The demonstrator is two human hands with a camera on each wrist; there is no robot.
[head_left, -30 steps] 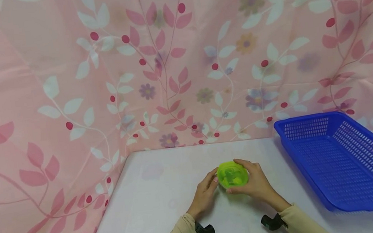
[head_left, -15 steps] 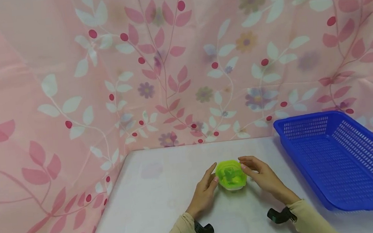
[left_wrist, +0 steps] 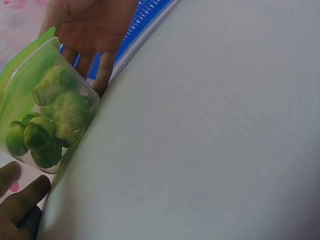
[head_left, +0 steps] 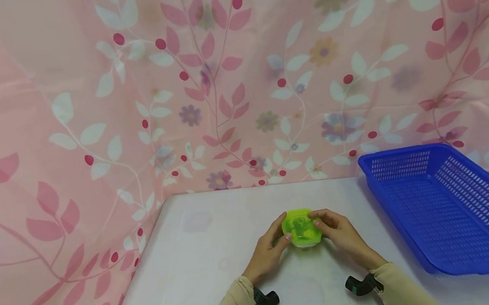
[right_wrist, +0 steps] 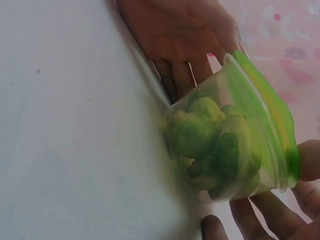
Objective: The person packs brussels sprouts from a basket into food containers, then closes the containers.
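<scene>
A clear plastic food container (left_wrist: 82, 85) with a bright green lid (head_left: 300, 226) stands upright on the white table. Through its walls show several Brussels sprouts (right_wrist: 197, 137). My left hand (head_left: 265, 253) holds the container's left side, thumb at the lid's near edge and fingers round the far side. On the opposite side my right hand (head_left: 345, 236) grips it, the thumb on the lid's edge and the fingers behind and beside the wall. The lid looks seated on the rim. Parts of the fingertips are hidden behind the container in the wrist views.
A blue plastic basket (head_left: 446, 221) with slotted walls stands to the right. The white table (head_left: 202, 261) stretches out around the hands. A pink floral curtain (head_left: 228, 84) hangs at the back and left. Each wrist bears a small black camera (head_left: 266, 299).
My right hand lifted away from the container's right side, then came back to it with the thumb higher on the lid. My left hand closed in, its thumb now touching the lid.
</scene>
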